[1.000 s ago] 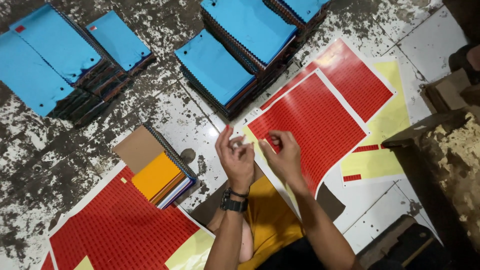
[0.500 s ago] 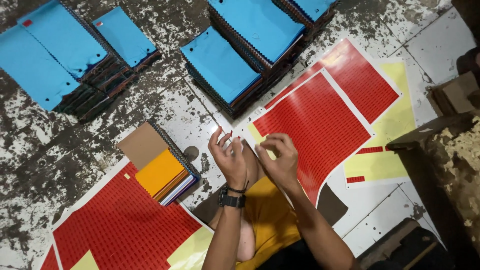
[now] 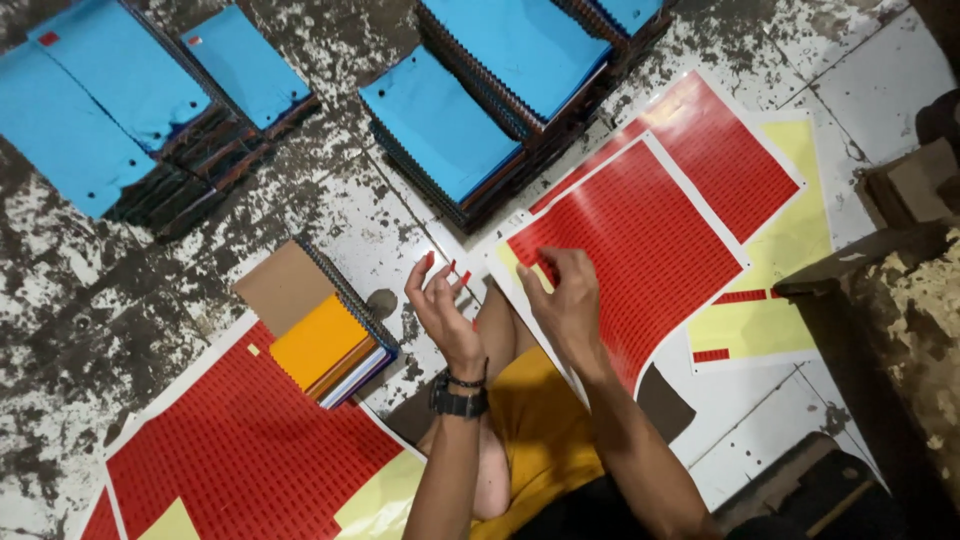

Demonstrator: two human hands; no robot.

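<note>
Under your right hand [image 3: 570, 300] lies a sheet of glossy red paper stickers [image 3: 640, 240] on pale yellow, smooth backing. Your left hand [image 3: 440, 305] carries small red stickers on its fingertips. The floor [image 3: 90, 300] looks like rough, worn concrete with flaking white paint. The far stacks [image 3: 450, 130] have matt blue paper covers.

- The floor [image 3: 130, 300] is worn, dark with flaking white paint; pale tiles show at the right
- Stacks of blue-covered booklets [image 3: 450, 130] lie along the far side, in two groups, left and centre
- A red sticker sheet [image 3: 640, 240] lies right of centre, overlapping a second red sheet [image 3: 730, 160] and a yellow backing sheet [image 3: 790, 250]
- Another red sheet [image 3: 240, 450] lies at the near left
- A fanned swatch booklet [image 3: 320, 330] with brown and orange leaves rests on its far edge
</note>
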